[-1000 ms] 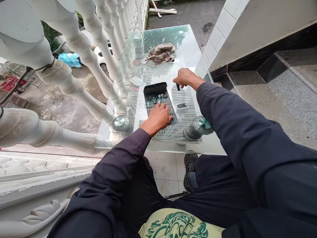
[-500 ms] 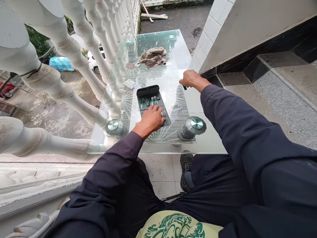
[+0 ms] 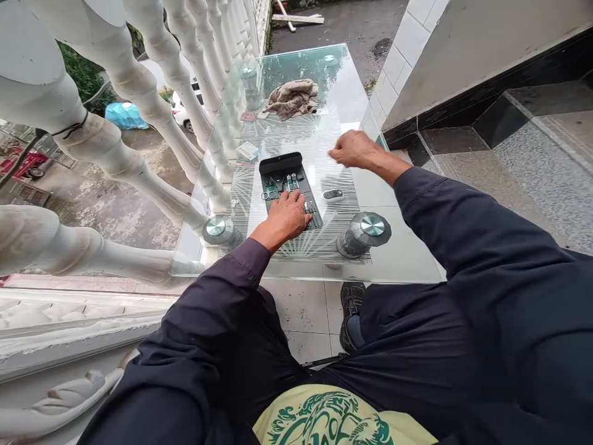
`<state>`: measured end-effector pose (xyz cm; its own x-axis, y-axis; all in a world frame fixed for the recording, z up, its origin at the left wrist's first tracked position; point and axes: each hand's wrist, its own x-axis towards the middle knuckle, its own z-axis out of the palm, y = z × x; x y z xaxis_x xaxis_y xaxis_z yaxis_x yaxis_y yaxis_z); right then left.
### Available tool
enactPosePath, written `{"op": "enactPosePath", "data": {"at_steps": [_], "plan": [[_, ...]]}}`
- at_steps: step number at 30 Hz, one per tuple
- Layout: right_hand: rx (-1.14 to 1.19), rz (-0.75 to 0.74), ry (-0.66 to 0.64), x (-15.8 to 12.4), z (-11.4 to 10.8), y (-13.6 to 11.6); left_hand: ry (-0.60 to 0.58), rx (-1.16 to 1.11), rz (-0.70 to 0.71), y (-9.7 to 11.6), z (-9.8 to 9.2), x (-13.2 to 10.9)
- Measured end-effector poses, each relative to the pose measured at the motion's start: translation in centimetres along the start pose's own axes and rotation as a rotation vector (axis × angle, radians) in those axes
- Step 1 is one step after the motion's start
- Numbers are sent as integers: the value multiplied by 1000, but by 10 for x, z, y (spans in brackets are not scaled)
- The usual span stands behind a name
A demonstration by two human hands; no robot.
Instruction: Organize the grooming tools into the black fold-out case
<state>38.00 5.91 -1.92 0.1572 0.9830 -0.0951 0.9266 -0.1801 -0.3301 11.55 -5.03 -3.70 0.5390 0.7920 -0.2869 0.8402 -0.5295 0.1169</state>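
Note:
An open black case with small metal tools in it, scissors among them, lies on the glass table. My left hand rests on the lower part of the case, its fingers spread over the tools. Over the table's right side is my right hand, raised, with its fingers curled together; what they hold, if anything, is too small to make out. A small grey and white oval object sits to the right of the case.
A crumpled brown cloth lies at the table's far end. A small white and blue packet is left of the case. White balusters line the left side; stone steps rise at the right.
The view has shifted slightly. My right hand has moved a little left relative to the table, and the dark item seen under it is no longer visible. My left hand stays on the case.

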Motion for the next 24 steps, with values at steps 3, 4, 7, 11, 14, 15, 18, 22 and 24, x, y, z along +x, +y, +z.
{"op": "enactPosePath", "data": {"at_steps": [3, 4, 7, 11, 14, 15, 18, 22, 24], "plan": [[142, -80, -181, -18, 9, -54, 4, -1, 5, -1, 2, 2], [136, -95, -186, -20, 13, -69, 4, -1, 6, -1, 1, 2], [42, -91, -150, -18, 23, -103, 7, -8, 5, 2, -1, -1], [-68, -45, -205, -8, 26, -122, -6, -35, -10, 7, -4, -3], [-97, -26, -232, -4, 25, -128, -21, -50, -19, 10, -4, -3], [-110, -20, -237, -3, 25, -129, -20, -55, -15, 10, -4, -3], [-170, -8, -249, 0, 25, -132, -2, -75, 0, 10, -4, -2], [-212, 28, -316, 2, 25, -133, 0, -76, -3, 12, -4, -2], [-195, 53, -329, 2, 24, -134, -8, -70, -10, 13, -6, -3]]}}
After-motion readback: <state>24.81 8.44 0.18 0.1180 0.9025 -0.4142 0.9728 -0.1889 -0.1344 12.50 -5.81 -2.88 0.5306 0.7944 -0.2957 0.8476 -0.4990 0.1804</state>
